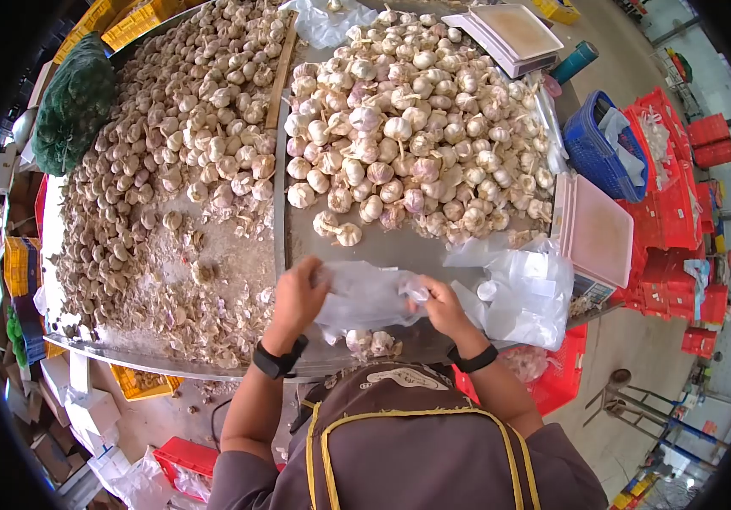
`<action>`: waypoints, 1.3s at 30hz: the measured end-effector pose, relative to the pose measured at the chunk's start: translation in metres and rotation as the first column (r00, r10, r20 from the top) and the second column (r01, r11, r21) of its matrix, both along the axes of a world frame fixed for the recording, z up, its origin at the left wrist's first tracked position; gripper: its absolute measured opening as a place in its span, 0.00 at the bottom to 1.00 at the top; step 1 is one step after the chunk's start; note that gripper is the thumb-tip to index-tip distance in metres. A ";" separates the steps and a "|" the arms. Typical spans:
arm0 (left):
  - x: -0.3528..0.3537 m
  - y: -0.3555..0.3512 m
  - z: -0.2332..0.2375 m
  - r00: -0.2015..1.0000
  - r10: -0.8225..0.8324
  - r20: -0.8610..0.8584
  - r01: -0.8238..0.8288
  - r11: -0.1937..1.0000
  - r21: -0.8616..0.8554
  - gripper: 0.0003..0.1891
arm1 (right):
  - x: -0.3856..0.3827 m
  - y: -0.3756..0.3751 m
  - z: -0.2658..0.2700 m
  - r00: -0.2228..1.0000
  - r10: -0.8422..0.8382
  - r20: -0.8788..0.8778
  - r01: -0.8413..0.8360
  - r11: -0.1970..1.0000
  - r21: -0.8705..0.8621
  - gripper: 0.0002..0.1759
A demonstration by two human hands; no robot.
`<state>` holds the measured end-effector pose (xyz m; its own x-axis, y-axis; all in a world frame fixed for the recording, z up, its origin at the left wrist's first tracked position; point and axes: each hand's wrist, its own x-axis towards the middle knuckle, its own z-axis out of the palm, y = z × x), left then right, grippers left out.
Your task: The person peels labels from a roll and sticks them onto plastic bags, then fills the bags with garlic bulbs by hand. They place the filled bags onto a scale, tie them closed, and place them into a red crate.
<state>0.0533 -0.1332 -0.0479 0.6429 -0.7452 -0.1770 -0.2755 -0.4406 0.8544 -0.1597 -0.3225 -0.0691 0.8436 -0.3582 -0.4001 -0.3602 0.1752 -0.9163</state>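
A clear plastic bag (367, 293) is stretched between my two hands over the front edge of the metal table. My left hand (300, 296) is closed on the bag's left end. At the opposite end, my right hand (442, 306) pinches a crumpled part of it. Just below the bag lie a few garlic bulbs (374, 342). Beyond it, a large heap of garlic bulbs (416, 127) covers the right section of the table. To the right of my right hand sits a pile of clear plastic bags (523, 293).
A divider (280, 187) separates another garlic heap (187, 110) and loose skins (187, 314) on the left. Scales (599, 229) (518, 34) stand along the right side. Beyond are a blue basket (608, 149) and red crates (667, 221). A green net sack (72, 106) rests at left.
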 end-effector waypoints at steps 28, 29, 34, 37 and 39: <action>0.115 -0.142 -0.071 0.351 0.021 -0.936 -0.397 0.909 -0.129 0.22 | 0.097 -0.127 -0.093 0.549 -0.822 0.154 0.806 0.569 0.163 0.19; 0.114 -0.136 -0.058 0.403 -0.007 -0.915 -0.337 0.929 -0.156 0.19 | 0.088 -0.132 -0.085 0.651 -0.749 0.126 0.753 0.658 0.020 0.21; 0.085 -0.088 -0.016 0.575 0.048 -0.817 -0.189 0.979 -0.075 0.11 | 0.055 -0.105 -0.023 0.845 -0.532 0.047 0.531 0.826 -0.191 0.21; 0.067 -0.070 -0.008 0.698 0.099 -0.709 -0.245 0.964 -0.107 0.09 | 0.046 -0.089 0.003 0.796 -0.596 0.102 0.599 0.801 0.003 0.17; 0.058 -0.061 0.022 0.759 0.095 -0.644 -0.237 0.962 -0.137 0.09 | 0.041 -0.077 0.040 0.756 -0.621 0.206 0.595 0.784 0.180 0.15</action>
<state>0.1116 -0.1941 -0.0259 0.5573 -0.7008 -0.4453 0.4134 -0.2309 0.8808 -0.1182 -0.3998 -0.0288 0.5339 -0.7994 -0.2756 0.0819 0.3733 -0.9241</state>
